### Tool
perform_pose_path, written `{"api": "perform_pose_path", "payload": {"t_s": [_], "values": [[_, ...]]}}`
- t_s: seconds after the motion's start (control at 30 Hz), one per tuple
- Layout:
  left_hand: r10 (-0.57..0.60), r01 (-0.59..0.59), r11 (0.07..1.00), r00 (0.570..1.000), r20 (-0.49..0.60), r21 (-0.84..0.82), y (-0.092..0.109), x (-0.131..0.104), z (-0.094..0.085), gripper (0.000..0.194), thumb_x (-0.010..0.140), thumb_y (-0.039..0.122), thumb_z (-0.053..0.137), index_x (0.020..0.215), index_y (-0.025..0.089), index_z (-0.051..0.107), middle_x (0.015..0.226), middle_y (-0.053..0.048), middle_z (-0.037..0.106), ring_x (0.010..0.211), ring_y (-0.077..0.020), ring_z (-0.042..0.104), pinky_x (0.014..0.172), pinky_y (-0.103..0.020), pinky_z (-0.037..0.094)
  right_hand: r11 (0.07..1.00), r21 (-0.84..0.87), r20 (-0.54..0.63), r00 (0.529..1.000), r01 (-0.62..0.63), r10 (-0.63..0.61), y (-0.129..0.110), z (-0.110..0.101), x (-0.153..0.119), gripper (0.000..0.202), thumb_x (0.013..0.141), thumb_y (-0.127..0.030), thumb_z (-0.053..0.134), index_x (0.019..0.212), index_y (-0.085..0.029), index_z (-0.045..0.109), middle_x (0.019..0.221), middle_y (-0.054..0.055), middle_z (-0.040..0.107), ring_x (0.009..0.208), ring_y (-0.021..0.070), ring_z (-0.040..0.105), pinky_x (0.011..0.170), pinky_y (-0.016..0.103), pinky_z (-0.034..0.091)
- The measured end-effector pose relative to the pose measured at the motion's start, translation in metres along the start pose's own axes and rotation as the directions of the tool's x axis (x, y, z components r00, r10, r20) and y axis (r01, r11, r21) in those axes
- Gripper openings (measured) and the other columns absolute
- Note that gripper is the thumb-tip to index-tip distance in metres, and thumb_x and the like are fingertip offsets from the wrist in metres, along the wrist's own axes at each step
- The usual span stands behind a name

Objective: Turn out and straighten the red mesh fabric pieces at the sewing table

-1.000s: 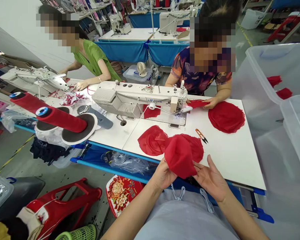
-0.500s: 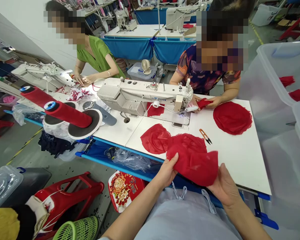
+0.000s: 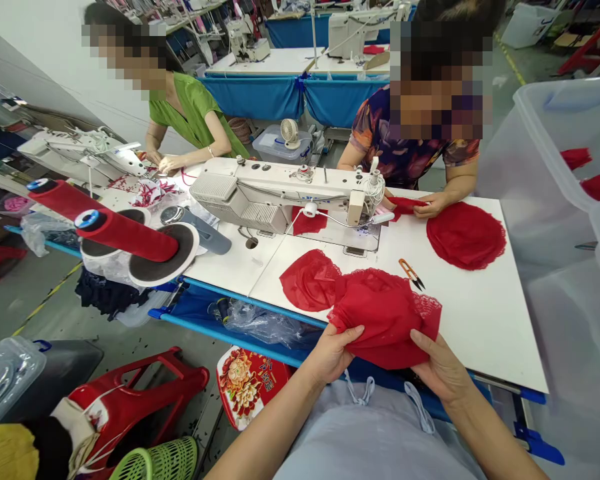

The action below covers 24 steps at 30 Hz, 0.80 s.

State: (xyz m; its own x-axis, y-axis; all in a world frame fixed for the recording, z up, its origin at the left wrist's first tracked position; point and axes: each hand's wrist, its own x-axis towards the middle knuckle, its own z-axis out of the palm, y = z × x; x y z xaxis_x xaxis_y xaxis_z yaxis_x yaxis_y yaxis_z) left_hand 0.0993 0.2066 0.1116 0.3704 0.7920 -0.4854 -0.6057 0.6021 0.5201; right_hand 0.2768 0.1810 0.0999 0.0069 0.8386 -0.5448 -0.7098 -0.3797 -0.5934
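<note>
A red lace-edged fabric piece [image 3: 383, 337] is stretched between my two hands above the near table edge. My left hand [image 3: 334, 352] pinches its left side, thumb on top. On the right side, my right hand [image 3: 441, 365] grips it with the thumb over the cloth and the fingers underneath, partly hidden. Scalloped lace shows at its upper right corner. Just behind lie more red lace-edged pieces [image 3: 307, 281] on the white table [image 3: 485, 320]. Orange-handled thread snips [image 3: 411, 273] rest beyond my right hand.
A sewing machine [image 3: 280, 193] stands across the table, where a co-worker [image 3: 415, 160] handles red cloth. Another co-worker [image 3: 195, 113] sits farther left. A round red fabric stack [image 3: 465, 237], red thread cones [image 3: 130, 237], a grey bottle [image 3: 205, 233] and clear bins [image 3: 545, 167] surround the workspace.
The fabric piece has been turned over or refolded, so its lace edge now shows at the right. My right thumb has come down on top of the cloth; my left hand sits slightly lower.
</note>
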Motion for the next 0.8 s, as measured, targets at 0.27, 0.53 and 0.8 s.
{"api": "perform_pose_path", "payload": {"t_s": [0.27,0.53,0.8], "values": [[0.111,-0.108,0.994,0.986,-0.122,0.024,0.012,0.010,-0.003,0.046,0.068,0.033,0.076,0.109,0.013,0.065,0.107,-0.012,0.069,0.104,-0.0282,0.062,0.097,-0.042,0.045,1.000,-0.023,-0.006,1.000,-0.021,0.021,0.006,-0.011,0.005,0.066,0.065,-0.022,0.080,0.126,-0.029,0.055,0.121,0.004,0.066,0.113,0.0296,0.059,0.098,0.046,0.048],[0.121,-0.117,0.992,0.985,-0.124,0.038,0.019,0.017,0.000,0.041,0.066,0.028,0.078,0.102,0.012,0.067,0.102,-0.012,0.071,0.101,-0.0266,0.064,0.097,-0.040,0.045,0.995,-0.022,0.058,0.994,-0.095,0.096,0.012,0.003,0.007,0.059,0.061,-0.027,0.083,0.116,-0.025,0.062,0.114,0.007,0.069,0.109,0.0310,0.061,0.095,0.048,0.049],[0.150,-0.143,0.988,0.971,-0.186,0.054,0.031,0.027,0.001,0.036,0.066,0.031,0.078,0.094,0.010,0.068,0.093,-0.011,0.072,0.093,-0.0250,0.066,0.090,-0.037,0.050,0.977,-0.133,-0.007,0.986,-0.166,0.167,0.013,0.030,0.001,0.053,0.056,-0.030,0.086,0.105,-0.019,0.068,0.102,0.009,0.073,0.102,0.0294,0.065,0.100,0.047,0.045]]}}
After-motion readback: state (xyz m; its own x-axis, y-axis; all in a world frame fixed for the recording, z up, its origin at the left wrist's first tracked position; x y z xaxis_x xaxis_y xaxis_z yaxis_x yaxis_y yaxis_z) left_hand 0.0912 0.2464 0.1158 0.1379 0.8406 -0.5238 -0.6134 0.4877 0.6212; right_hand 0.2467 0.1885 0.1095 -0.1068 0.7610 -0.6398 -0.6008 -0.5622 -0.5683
